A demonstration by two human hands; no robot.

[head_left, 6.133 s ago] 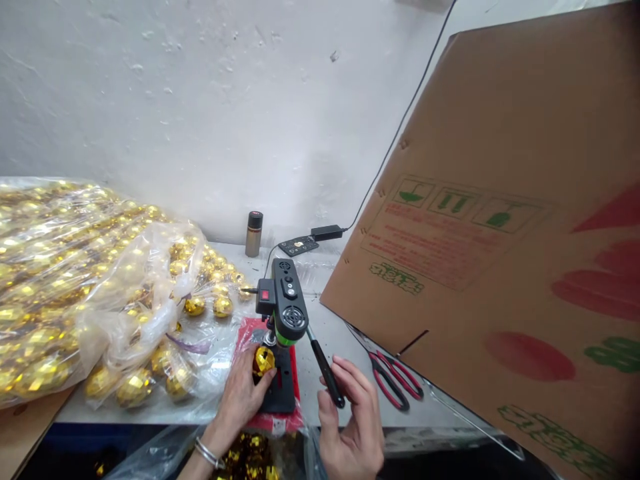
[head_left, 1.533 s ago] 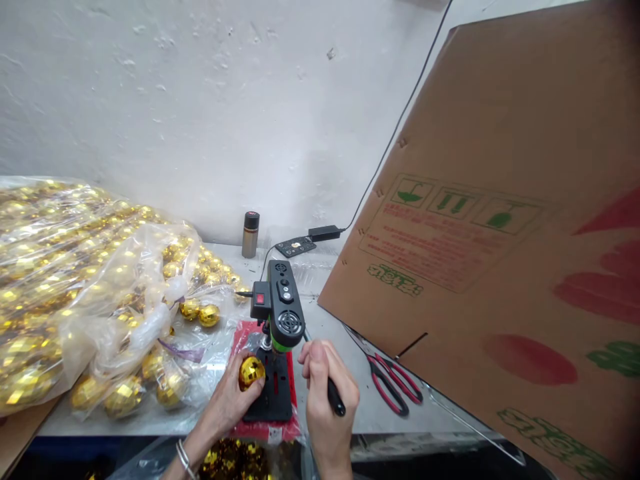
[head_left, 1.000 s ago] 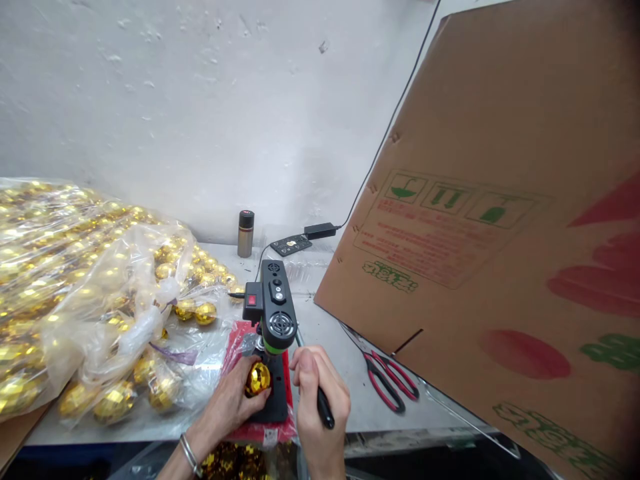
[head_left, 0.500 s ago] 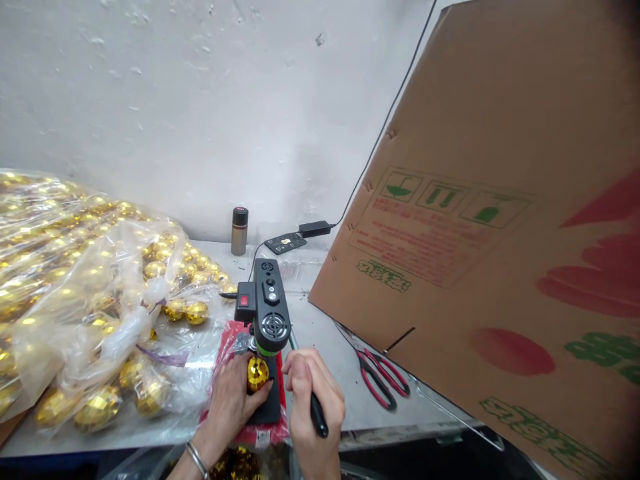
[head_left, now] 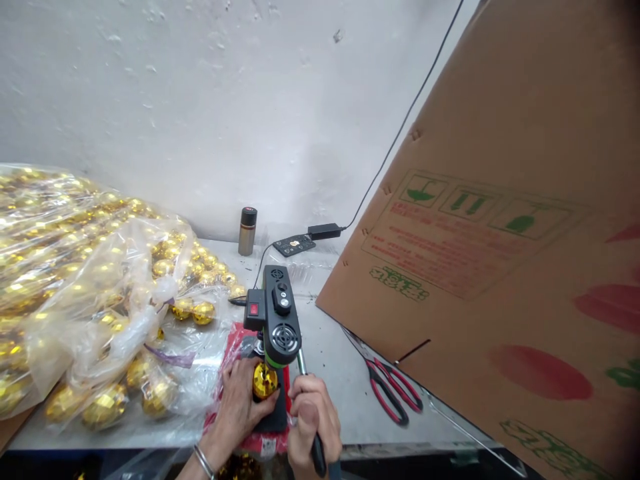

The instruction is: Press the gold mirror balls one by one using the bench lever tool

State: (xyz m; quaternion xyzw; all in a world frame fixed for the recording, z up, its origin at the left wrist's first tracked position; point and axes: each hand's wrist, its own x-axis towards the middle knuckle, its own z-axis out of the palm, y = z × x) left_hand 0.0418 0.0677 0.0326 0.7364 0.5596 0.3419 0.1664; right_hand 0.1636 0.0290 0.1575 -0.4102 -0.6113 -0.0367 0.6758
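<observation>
My left hand [head_left: 243, 400] steadies a gold mirrored ball [head_left: 265, 381] between thumb and fingers on the black base of a small bench drill press [head_left: 281, 317]. A thin bit under the press head meets the top of the ball; how deep it sits I cannot tell. My right hand [head_left: 314, 420] is wrapped around the black-gripped lever handle [head_left: 319, 457] at the right side of the press. Red plastic [head_left: 233, 343] lies beneath the base. More gold balls [head_left: 203, 313] rest in and around a large clear bag to the left.
A large cardboard box [head_left: 480, 247] leans in from the right, with red-handled scissors [head_left: 395, 393] by its lower edge. Toward the wall are a bottle [head_left: 247, 231], a dark patterned phone-like slab [head_left: 294, 245] and a black power adapter [head_left: 324, 231]. A clear bag [head_left: 135, 327] covers the left side.
My right hand has pulled the lever lower, and the press head has come down a little toward the ball. My left hand keeps its hold. The whole view has shifted slightly.
</observation>
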